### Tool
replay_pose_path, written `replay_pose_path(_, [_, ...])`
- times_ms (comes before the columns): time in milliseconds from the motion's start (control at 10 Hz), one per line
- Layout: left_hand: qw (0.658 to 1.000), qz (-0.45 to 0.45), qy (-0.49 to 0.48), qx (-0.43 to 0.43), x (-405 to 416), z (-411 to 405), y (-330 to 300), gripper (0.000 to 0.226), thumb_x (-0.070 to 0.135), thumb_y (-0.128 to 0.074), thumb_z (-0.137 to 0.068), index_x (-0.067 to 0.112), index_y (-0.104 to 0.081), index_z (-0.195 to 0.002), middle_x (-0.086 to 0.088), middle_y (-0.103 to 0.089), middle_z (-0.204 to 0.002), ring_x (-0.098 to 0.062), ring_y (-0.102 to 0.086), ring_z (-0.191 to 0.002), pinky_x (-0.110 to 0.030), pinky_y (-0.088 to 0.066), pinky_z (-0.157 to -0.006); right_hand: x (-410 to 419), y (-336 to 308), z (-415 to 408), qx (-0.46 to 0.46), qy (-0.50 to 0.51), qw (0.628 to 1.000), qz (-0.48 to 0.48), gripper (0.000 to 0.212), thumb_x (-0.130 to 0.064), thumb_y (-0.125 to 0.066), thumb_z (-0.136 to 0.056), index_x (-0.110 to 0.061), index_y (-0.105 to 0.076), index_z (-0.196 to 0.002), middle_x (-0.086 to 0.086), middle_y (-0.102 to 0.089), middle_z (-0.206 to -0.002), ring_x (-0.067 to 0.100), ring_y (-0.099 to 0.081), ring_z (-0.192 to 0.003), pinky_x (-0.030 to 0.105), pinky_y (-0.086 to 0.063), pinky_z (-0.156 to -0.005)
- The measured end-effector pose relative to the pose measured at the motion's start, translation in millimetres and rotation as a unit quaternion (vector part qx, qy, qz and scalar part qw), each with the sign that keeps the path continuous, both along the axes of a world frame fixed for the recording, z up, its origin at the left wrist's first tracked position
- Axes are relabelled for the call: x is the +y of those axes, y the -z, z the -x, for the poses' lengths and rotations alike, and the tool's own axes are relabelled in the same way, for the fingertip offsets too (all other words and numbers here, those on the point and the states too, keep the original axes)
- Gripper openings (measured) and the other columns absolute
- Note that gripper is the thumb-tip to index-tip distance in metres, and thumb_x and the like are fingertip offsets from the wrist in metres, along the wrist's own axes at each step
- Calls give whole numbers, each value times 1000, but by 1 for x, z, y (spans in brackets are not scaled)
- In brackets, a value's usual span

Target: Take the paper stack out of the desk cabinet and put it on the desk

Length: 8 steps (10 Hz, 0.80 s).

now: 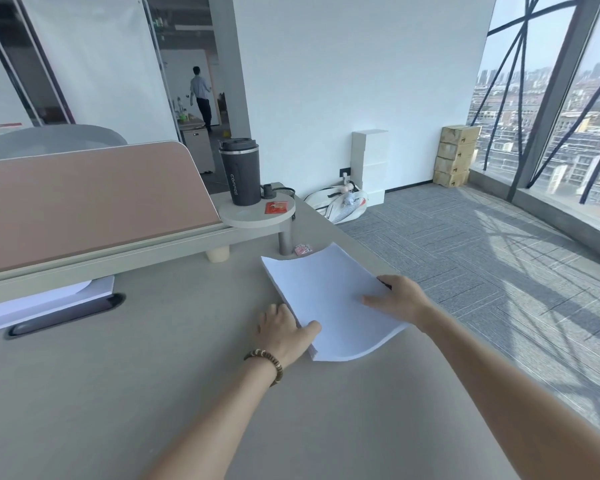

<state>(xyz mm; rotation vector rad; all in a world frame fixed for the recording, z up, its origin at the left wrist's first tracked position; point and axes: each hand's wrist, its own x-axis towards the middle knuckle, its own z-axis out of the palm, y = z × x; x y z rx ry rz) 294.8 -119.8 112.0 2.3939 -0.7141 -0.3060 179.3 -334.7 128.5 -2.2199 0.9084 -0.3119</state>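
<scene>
A white paper stack (pixel 329 292) rests on the grey desk (pixel 153 375) near its right edge, its right side bent slightly upward. My left hand (pixel 284 330), with a bead bracelet on the wrist, grips the stack's near left edge, thumb on top. My right hand (pixel 399 299) holds the stack's right edge, thumb on top and fingers underneath. The desk cabinet is not in view.
A dark coffee tumbler (pixel 239 173) and a red packet (pixel 276 207) stand on a small round shelf (pixel 257 218). A pink divider panel (pixel 84 199) runs along the desk's back. More white paper (pixel 45 299) lies at left. A person (pixel 201 95) walks far behind.
</scene>
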Motion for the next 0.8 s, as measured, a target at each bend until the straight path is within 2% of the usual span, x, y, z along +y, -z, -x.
replay_pose_path(100, [999,-23,9,-49,0,-2,6,42,53,-49,-69,16,-49,-89,3,-46,-105,-24,-42,-111,-42,-36,-100,-2,1,-2,-2,5,1000,14,28,-36,-74,-82,-20,-72,-105,2,-73,-96,24,-66,-90,31,-48,-73])
replay_pose_path(200, [992,-66,28,-100,1,-5,14,42,56,-45,-74,18,-47,-91,2,-42,-106,-24,-42,-111,-43,-33,-100,-6,7,-2,28,-5,999,31,42,-48,-73,-75,-21,-71,-108,3,-68,-103,25,-63,-102,32,-49,-82])
replay_pose_path(300, [991,-59,53,-111,5,-11,22,45,60,-41,-76,19,-46,-95,2,-41,-114,-23,-41,-117,-45,-31,-104,-13,12,-3,60,-17,997,43,71,-63,-59,-55,-24,-71,-113,2,-64,-107,25,-59,-111,34,-49,-91])
replay_pose_path(400, [989,-59,69,-118,4,-13,27,51,61,-37,-77,17,-46,-102,-2,-37,-139,-22,-32,-132,-50,-23,-111,-12,8,-5,75,-17,996,49,72,-55,-58,-57,-22,-68,-120,2,-55,-106,26,-56,-115,31,-43,-89])
replay_pose_path(500, [983,-100,59,-145,1,-11,29,65,62,-34,-82,12,-47,-121,-10,-14,-161,-23,-13,-147,-59,-7,-116,-15,7,-8,110,-24,990,86,74,-60,-55,-58,-24,-66,-121,0,-51,-104,29,-51,-120,36,-42,-96])
replay_pose_path(600, [973,-143,35,-179,3,-7,25,78,67,-28,-81,10,-47,-131,-13,-10,-163,-25,-5,-150,-65,-1,-115,-16,8,-9,178,-15,974,137,43,-55,-60,-77,-26,-66,-107,-1,-48,-104,30,-45,-123,41,-35,-98])
replay_pose_path(700, [969,-165,21,-182,6,-5,23,85,72,-25,-80,10,-47,-135,-16,-12,-164,-28,-5,-151,-65,1,-115,-16,11,-9,182,-6,972,149,30,-53,-61,-79,-26,-60,-92,3,-51,-115,30,-42,-124,43,-32,-98])
replay_pose_path(800, [979,-144,9,-141,9,-5,23,87,77,-23,-80,13,-49,-133,-16,-13,-164,-28,-2,-152,-63,1,-117,-10,8,-8,168,6,968,185,41,-53,-63,-80,-23,-54,-105,7,-53,-127,30,-45,-125,44,-34,-99])
